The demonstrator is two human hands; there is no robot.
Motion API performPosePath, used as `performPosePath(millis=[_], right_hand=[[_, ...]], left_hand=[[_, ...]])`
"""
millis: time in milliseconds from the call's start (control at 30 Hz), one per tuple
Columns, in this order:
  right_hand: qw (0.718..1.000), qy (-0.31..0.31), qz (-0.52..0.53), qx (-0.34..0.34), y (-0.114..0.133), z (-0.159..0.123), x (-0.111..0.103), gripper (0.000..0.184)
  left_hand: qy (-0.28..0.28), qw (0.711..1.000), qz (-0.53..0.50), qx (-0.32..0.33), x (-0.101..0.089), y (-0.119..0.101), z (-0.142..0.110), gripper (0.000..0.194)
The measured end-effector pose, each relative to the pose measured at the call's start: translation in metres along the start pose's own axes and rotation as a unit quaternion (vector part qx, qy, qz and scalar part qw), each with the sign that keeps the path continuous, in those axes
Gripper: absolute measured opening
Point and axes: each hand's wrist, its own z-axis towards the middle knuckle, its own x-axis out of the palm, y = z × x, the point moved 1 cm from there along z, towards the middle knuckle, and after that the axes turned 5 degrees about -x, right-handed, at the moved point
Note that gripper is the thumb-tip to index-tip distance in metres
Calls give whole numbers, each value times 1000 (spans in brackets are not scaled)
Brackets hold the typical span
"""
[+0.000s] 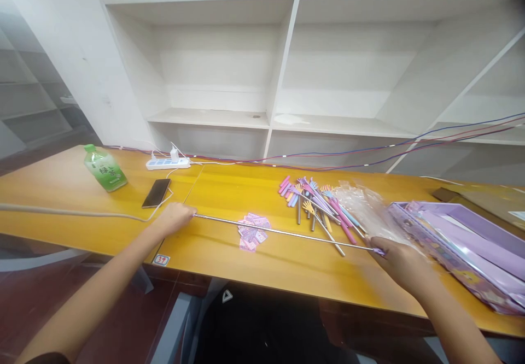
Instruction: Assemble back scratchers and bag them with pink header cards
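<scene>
A long extended telescopic back scratcher [283, 232] spans the space between my hands, its thin metal rod above the table. My left hand [177, 218] is closed round its left end. Round the right end, my right hand [396, 257] is closed, with a bit of purple showing at the fingers. Below the rod lies a fanned pile of small pink and purple printed cards [252, 232]. Beyond it, nearer my right hand, is a heap of back scratchers [324, 203] with coloured hand-shaped heads, metal rods and pastel handles.
Clear plastic bags [365, 208] lie beside a purple tray [451, 211] on the right, with cardboard [488, 203] behind. On the left are a green bottle [105, 168], a phone [156, 193] with its cable and a power strip [167, 163]. Shelving [213, 118] and loose wires line the back.
</scene>
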Motion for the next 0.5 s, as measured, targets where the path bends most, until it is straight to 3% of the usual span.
performPosePath(millis=[133, 300, 500], right_hand=[[999, 33, 29, 15, 1, 8, -1, 31], [993, 55, 56, 87, 13, 33, 5, 28], [979, 23, -17, 202, 14, 74, -15, 23]], left_hand=[[16, 1000, 10, -7, 2, 0, -2, 30], [60, 998, 1, -31, 0, -16, 0, 34], [67, 993, -14, -97, -25, -8, 23, 37]])
